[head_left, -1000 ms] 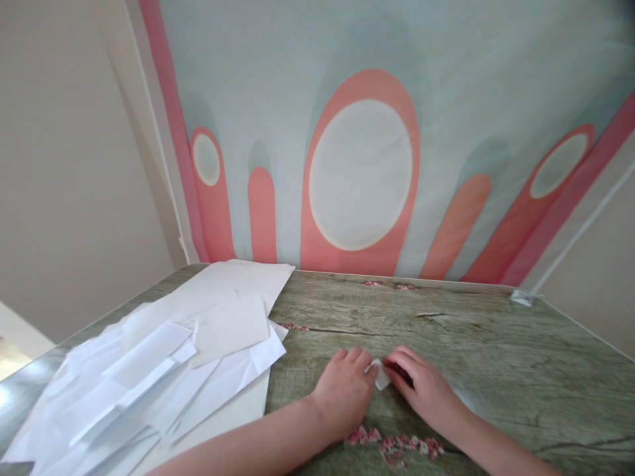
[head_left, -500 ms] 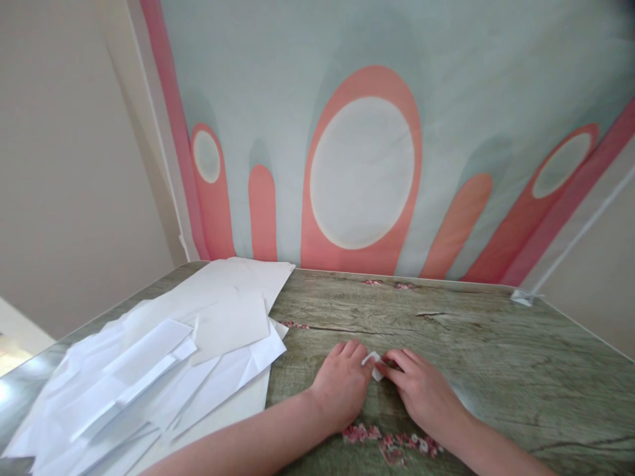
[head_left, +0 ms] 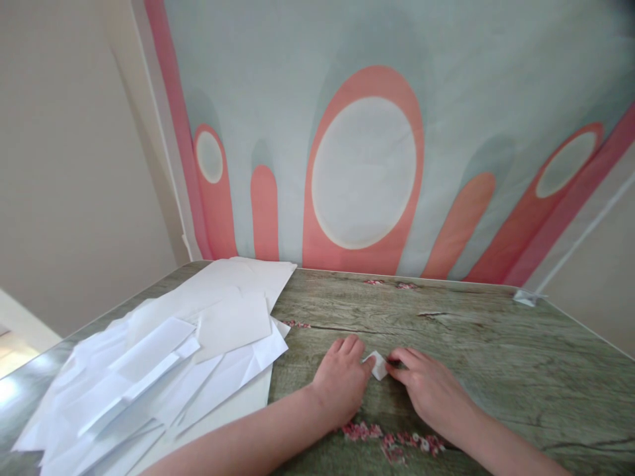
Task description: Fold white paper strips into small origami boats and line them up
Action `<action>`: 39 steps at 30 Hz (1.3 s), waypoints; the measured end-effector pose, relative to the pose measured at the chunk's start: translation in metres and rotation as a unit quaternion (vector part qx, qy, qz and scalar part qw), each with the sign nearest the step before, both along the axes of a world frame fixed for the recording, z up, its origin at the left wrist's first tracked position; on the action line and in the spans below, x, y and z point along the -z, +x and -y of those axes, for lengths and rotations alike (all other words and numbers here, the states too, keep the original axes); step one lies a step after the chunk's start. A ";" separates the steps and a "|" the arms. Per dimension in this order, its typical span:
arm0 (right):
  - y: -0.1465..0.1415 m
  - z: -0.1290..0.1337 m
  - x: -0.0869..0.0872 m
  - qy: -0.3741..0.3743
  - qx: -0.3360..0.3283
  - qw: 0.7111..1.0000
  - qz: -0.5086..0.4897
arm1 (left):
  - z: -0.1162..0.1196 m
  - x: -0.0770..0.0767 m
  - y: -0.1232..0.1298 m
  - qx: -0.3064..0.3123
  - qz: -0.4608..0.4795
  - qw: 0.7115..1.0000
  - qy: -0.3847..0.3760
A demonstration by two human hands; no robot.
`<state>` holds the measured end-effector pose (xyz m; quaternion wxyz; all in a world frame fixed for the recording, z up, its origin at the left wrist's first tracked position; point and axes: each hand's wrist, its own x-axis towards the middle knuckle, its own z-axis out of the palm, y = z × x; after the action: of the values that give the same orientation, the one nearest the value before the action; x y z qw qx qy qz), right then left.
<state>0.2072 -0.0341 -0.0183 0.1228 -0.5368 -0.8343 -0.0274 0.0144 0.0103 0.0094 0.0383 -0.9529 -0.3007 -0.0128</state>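
A small folded piece of white paper (head_left: pixel 378 365) lies on the wood-patterned table (head_left: pixel 476 357) between my two hands. My left hand (head_left: pixel 343 380) is at its left side, thumb and fingers closed against the paper's left edge. From the right, my right hand (head_left: pixel 427 387) pinches the paper's right edge between thumb and forefinger. Parts of the paper's edges are hidden by my fingertips.
A pile of white sheets and folded papers (head_left: pixel 233 327) covers the table's left side. A patterned wall covering (head_left: pixel 364 172) rises behind the table's back edge. A small whitish piece (head_left: pixel 524 298) sits at the back right corner.
My right hand has shifted slightly to the right, and more of the small white paper shows between my hands. My left hand has barely moved.
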 end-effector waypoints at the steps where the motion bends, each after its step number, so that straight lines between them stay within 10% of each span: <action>1: 0.000 0.000 -0.001 -0.002 0.000 1.000 0.003 | 0.000 0.000 0.000 -0.001 0.001 1.000 -0.001; 16: -0.002 -0.004 0.016 0.051 -0.034 0.990 -0.125 | -0.001 0.003 0.001 0.012 0.017 1.000 0.012; 39: -0.006 -0.008 0.008 0.017 -0.022 0.999 -0.046 | 0.000 -0.006 0.002 0.008 -0.028 0.999 0.031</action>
<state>0.2010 -0.0263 -0.0265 0.1707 -0.5168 -0.8388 -0.0142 0.0169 0.0102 0.0154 0.0764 -0.9535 -0.2916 0.0037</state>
